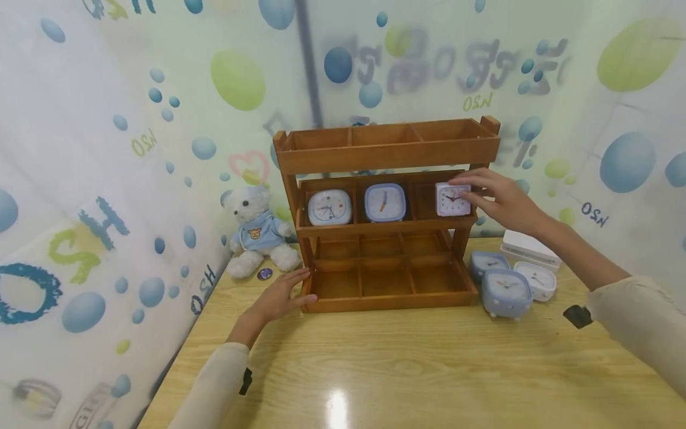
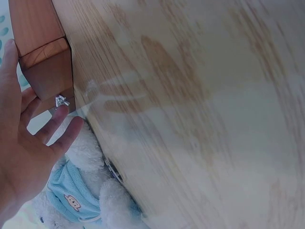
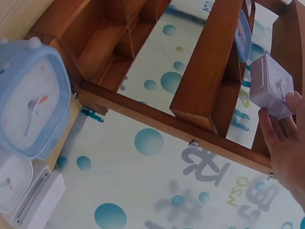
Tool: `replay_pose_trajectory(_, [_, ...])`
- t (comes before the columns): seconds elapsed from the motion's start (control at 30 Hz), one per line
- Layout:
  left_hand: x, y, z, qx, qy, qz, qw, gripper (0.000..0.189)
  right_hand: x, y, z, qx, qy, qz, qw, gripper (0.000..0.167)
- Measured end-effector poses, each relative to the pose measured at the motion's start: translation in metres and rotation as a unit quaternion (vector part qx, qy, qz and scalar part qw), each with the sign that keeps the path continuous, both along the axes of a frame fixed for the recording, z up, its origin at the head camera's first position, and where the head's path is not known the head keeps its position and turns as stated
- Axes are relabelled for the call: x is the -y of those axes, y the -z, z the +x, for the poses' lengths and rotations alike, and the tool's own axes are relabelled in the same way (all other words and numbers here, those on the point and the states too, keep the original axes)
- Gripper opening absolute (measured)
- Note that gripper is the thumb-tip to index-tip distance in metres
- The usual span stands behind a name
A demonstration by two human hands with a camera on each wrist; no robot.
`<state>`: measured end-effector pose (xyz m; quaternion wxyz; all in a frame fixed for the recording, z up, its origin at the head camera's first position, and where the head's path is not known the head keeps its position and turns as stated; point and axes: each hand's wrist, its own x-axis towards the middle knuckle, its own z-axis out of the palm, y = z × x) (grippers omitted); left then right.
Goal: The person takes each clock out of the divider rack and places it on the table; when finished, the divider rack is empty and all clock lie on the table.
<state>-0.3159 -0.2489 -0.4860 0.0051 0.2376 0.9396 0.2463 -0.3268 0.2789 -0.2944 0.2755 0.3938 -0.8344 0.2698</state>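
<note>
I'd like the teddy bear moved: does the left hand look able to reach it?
Probably yes: the left hand lies at the left end of the wooden rack, the teddy bear sits just beyond, and only a small flat disc shows between.

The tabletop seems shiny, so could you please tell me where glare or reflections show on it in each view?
Head view: a small bright glare patch on the tabletop near the bottom edge; left wrist view: a broad pale sheen with darker smudges, probably reflections; right wrist view: only small parts show, without obvious glare.
</note>
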Motion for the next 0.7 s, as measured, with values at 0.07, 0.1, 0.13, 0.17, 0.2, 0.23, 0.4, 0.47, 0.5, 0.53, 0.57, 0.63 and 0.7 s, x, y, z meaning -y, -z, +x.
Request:
replay_pose_trajectory(0.07, [0.0, 0.0, 0.0, 0.002, 0.0, -0.002, 1.0, 0.081, -0.004, -0.001, 0.004, -0.003, 0.009, 0.003, 1.0, 0.041])
replay_pose_trajectory(0.1, [0.0, 0.001, 0.0, 0.003, -0.001, -0.001, 1.0, 0.081, -0.006, -0.001, 0.006, -0.003, 0.009, 0.003, 0.9999, 0.041])
replay_pose_trajectory(0.13, [0.0, 0.001, 0.0, 0.005, -0.001, 0.0, 1.0, 0.081, -0.008, -0.001, 0.009, -0.006, 0.01, 0.004, 0.9999, 0.041])
replay_pose_trajectory(0.17, [0.0, 0.001, 0.001, 0.005, 0.0, 0.001, 1.0, 0.08, -0.01, -0.002, 0.011, -0.008, 0.009, 0.005, 0.9999, 0.042])
replay_pose_trajectory(0.2, [0.0, 0.001, 0.001, 0.004, 0.0, 0.003, 1.0, 0.08, -0.012, -0.002, 0.013, -0.011, 0.007, 0.005, 0.9999, 0.043])
replay_pose_trajectory(0.23, [0.0, 0.002, 0.001, 0.004, 0.002, 0.004, 1.0, 0.08, -0.015, -0.002, 0.015, -0.014, 0.005, 0.005, 0.9999, 0.044])
replay_pose_trajectory(0.4, [0.0, 0.002, 0.0, -0.004, 0.007, 0.004, 1.0, 0.081, -0.035, 0.002, 0.022, -0.037, 0.003, 0.012, 0.9992, 0.048])
replay_pose_trajectory(0.47, [0.0, 0.002, -0.001, -0.01, 0.007, 0.004, 0.9999, 0.08, -0.044, 0.004, 0.025, -0.034, 0.008, 0.013, 0.9993, 0.048])
replay_pose_trajectory(0.5, [0.0, 0.002, -0.001, -0.011, 0.007, 0.004, 0.9999, 0.08, -0.048, 0.005, 0.027, -0.027, 0.012, 0.013, 0.9995, 0.048])
replay_pose_trajectory(0.53, [0.0, 0.002, -0.002, -0.013, 0.007, 0.005, 0.9999, 0.08, -0.052, 0.007, 0.03, -0.018, 0.016, 0.013, 0.9996, 0.048])
replay_pose_trajectory(0.57, [0.001, 0.002, -0.002, -0.014, 0.007, 0.006, 0.9999, 0.08, -0.056, 0.008, 0.032, -0.009, 0.019, 0.012, 0.9997, 0.047])
replay_pose_trajectory(0.63, [0.001, 0.002, -0.002, -0.011, 0.007, 0.007, 0.9999, 0.08, -0.064, 0.013, 0.038, 0.007, 0.028, 0.011, 0.9995, 0.046])
replay_pose_trajectory(0.7, [0.001, 0.001, -0.002, -0.008, 0.008, 0.004, 0.9999, 0.08, -0.072, 0.018, 0.043, 0.022, 0.035, 0.012, 0.9991, 0.046])
